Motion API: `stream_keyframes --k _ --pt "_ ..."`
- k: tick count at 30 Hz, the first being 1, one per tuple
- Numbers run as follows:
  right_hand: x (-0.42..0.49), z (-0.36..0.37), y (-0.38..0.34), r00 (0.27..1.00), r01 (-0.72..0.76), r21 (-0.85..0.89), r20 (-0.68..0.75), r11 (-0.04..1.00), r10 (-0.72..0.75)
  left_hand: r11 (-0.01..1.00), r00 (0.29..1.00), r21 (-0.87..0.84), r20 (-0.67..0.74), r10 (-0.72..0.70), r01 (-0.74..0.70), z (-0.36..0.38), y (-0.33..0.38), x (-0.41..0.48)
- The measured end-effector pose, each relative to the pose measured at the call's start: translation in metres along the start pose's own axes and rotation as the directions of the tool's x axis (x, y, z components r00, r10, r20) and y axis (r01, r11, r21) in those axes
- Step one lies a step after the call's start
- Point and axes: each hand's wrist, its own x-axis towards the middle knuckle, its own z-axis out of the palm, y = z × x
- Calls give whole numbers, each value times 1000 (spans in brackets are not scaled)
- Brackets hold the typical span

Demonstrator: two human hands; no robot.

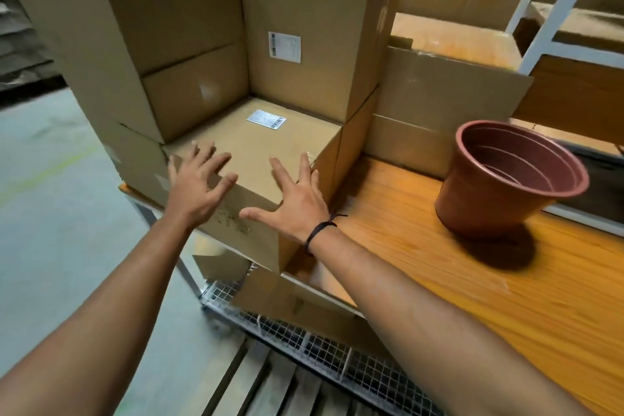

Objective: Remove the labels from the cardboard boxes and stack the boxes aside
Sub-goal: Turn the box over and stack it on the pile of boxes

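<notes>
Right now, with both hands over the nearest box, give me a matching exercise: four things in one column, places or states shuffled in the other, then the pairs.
1. pot
2. lower label
3. upper label
4. left hand

A. upright side of the rear box
B. open, fingers spread
C. on the wooden tabletop
D. top face of the nearest box

Pairs: 1-C; 2-D; 3-A; 4-B
</notes>
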Motion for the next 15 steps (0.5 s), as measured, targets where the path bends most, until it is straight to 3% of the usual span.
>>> stream_keyframes --k 4,15 --pt "6 20 -12 994 -69 -7 -85 998 68 997 997 -7 8 82 -82 2 -18 2" --pt "-15 19 5 992 7 -3 -126 1000 -7 983 982 -65 -88 169 -174 6 -24 -9"
